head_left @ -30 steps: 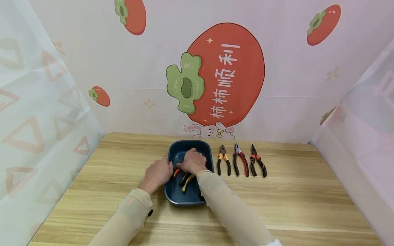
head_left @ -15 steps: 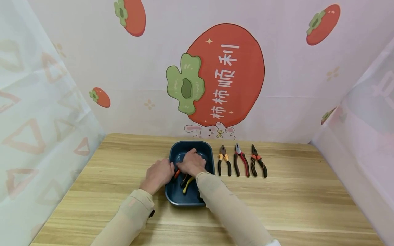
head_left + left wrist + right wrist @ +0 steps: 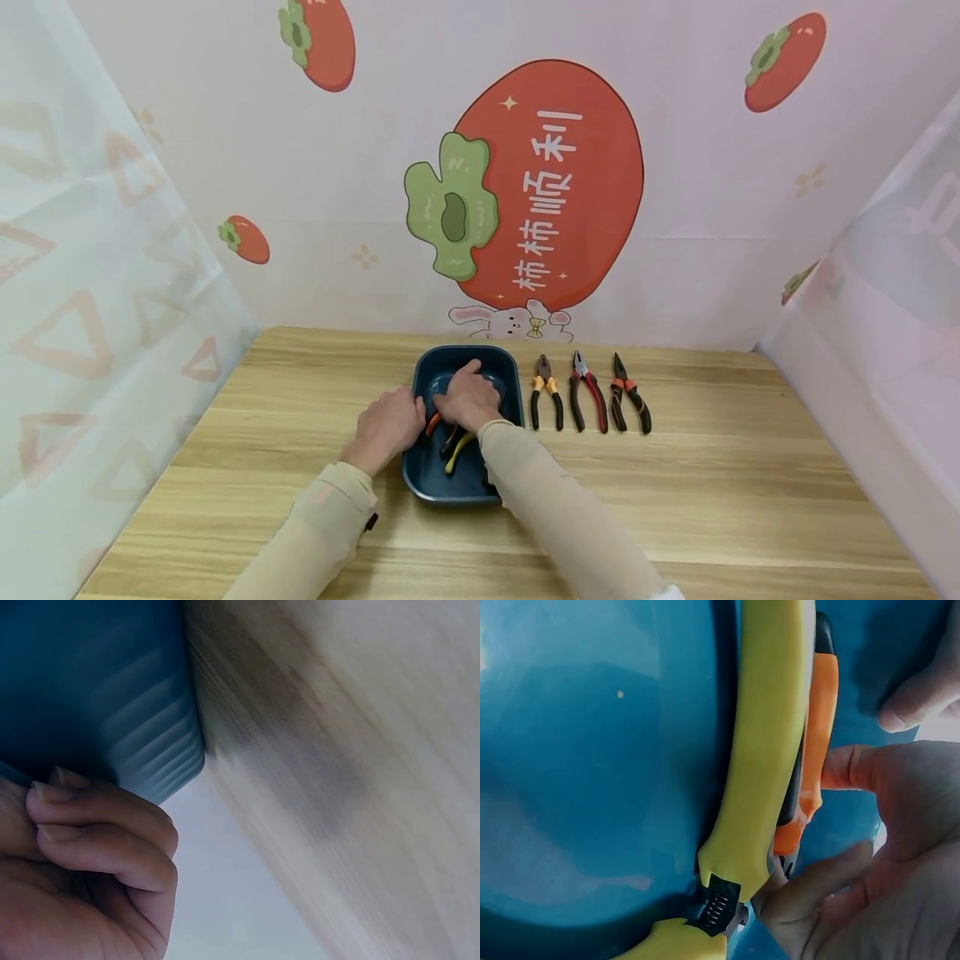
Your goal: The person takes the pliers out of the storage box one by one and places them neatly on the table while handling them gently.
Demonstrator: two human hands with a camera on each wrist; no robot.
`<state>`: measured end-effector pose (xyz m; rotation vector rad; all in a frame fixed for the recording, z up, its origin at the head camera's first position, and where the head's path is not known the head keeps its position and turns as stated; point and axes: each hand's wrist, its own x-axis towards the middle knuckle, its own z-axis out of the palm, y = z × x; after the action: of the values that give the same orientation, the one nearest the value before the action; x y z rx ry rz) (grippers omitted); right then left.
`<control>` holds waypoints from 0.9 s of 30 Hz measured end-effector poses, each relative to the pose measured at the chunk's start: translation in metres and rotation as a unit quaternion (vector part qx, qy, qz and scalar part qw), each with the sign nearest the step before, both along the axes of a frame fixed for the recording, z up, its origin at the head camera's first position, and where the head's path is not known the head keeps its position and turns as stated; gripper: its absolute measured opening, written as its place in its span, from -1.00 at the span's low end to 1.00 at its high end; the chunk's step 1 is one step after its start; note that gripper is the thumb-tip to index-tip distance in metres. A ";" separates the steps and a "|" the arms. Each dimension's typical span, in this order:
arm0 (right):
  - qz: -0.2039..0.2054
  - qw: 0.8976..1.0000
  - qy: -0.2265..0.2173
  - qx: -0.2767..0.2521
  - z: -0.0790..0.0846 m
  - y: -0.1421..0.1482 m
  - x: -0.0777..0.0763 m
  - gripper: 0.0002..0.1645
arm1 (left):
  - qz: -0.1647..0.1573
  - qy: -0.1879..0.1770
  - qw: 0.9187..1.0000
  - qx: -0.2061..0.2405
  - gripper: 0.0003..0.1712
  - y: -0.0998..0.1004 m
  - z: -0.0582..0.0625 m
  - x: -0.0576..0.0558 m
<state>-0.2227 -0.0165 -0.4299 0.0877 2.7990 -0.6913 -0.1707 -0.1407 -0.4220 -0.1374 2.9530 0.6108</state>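
My left hand (image 3: 387, 429) grips the left rim of a dark blue plastic bin (image 3: 450, 492). In the left wrist view its curled fingers (image 3: 105, 836) lie against the outside of the bin wall. My right hand (image 3: 471, 398) reaches down into the bin. In the right wrist view its thumb presses the orange handle of a pair of orange-and-black pliers (image 3: 821, 712), and its fingers curl by the pivot end, pinching the tool. Yellow-handled cutters (image 3: 765, 735) with a spring lie right beside it. The tool heads are mostly hidden by the hand.
Right of the bin, three pliers lie in a row: yellow-and-black pliers (image 3: 545, 392), red-and-black pliers (image 3: 588, 392) and orange-and-black long-nose pliers (image 3: 628, 393). The wooden table (image 3: 712, 483) meets a printed backdrop (image 3: 675, 275) behind and at both sides.
Both hands keep nearly the same places, left on the rim and right inside the bin. The three pliers outside have not moved.
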 end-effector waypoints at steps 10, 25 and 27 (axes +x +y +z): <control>0.006 0.999 -0.005 -0.046 0.009 0.009 0.000 0.13 | -0.005 0.008 1.000 -0.015 -0.58 0.001 0.000 0.000; 0.025 0.998 -0.007 -0.050 0.025 0.024 0.002 -0.05 | -0.005 -0.002 1.000 -0.011 -0.58 0.002 0.000 0.000; 0.036 0.998 -0.008 -0.048 0.027 0.026 0.003 -0.20 | -0.003 -0.004 1.000 -0.009 -0.58 0.002 0.000 0.000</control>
<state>-0.2200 0.0092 -0.4026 -0.0267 2.7342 -0.8023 -0.1710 -0.1386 -0.4222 -0.1315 2.9503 0.5821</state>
